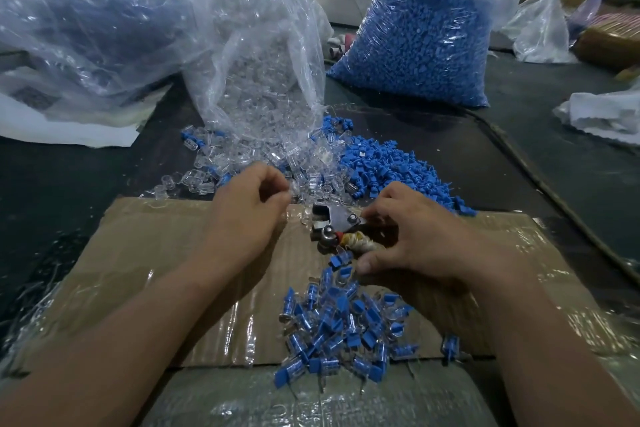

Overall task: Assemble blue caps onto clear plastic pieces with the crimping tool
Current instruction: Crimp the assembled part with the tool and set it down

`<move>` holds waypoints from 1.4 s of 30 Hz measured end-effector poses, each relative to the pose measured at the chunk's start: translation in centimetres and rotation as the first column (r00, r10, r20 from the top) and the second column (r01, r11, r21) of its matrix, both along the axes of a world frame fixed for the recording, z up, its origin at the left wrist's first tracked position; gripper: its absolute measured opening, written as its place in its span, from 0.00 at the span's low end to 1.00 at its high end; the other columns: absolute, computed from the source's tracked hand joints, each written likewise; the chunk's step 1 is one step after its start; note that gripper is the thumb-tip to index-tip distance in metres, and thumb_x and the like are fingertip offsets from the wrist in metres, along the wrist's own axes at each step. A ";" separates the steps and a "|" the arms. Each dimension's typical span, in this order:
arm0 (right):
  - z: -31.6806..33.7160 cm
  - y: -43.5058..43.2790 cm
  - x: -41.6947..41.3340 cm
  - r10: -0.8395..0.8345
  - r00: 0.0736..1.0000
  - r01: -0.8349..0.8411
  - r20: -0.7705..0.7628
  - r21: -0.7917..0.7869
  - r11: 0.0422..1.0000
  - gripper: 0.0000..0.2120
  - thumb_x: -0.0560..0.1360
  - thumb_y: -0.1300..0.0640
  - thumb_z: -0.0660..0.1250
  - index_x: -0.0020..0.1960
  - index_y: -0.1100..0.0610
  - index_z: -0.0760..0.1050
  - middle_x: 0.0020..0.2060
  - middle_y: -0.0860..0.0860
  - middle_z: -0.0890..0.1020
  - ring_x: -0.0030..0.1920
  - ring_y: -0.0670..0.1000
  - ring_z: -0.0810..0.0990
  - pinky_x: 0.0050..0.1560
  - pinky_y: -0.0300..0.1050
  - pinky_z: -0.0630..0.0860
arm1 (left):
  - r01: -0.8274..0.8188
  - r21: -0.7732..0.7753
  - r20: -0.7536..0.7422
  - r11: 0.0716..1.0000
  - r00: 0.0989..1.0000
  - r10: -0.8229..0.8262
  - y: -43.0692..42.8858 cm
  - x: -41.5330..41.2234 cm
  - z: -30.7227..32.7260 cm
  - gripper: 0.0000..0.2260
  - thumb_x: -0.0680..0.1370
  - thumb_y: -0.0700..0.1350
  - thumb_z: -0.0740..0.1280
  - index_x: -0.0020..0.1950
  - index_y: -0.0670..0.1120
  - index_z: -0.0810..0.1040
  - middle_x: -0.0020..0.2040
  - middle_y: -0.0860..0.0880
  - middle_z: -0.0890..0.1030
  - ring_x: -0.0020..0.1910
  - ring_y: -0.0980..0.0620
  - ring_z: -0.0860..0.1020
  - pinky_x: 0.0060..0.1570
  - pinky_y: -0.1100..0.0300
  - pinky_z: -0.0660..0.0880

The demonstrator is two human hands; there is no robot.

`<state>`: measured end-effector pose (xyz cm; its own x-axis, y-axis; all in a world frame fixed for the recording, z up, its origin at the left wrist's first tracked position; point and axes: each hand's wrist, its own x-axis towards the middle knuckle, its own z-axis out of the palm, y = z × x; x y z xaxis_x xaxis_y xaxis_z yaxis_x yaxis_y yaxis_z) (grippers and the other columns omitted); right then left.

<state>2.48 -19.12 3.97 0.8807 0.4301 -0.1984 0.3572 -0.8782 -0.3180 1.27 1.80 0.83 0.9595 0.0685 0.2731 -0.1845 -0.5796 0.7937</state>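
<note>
- On taped cardboard, centre: crimping tool, gripped in right hand, fingers wrapped round handles.
- Left of tool: left hand, fingers curled at clear plastic pieces; contents impossible to tell.
- Farther right: blue caps.

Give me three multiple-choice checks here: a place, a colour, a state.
1. Where does the finished pile lie? A. on the cardboard, nearer the person than the crimping tool; B. in a drawer; C. on the floor.
2. What colour are the loose caps beside the clear pieces? A. red; B. green; C. blue.
3. The crimping tool is: A. lying untouched; B. gripped by the right hand; C. hanging on a hook.
Answers: 1 A, it sits on the cardboard, this side of the tool; 2 C, the heap is plainly blue; 3 B, the hand curls round its handles.
</note>
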 end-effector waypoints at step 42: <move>-1.1 0.4 2.1 -0.293 0.905 0.111 0.309 0.495 0.862 0.08 0.78 0.62 0.60 0.48 0.50 0.75 0.42 0.43 0.72 0.42 0.40 0.70 0.43 0.24 0.64 | 0.113 -0.405 -0.087 0.907 0.983 -0.161 -1.5 -2.2 1.7 0.13 0.71 0.33 0.68 0.42 0.52 0.79 0.37 0.49 0.80 0.31 0.63 0.76 0.31 0.73 0.72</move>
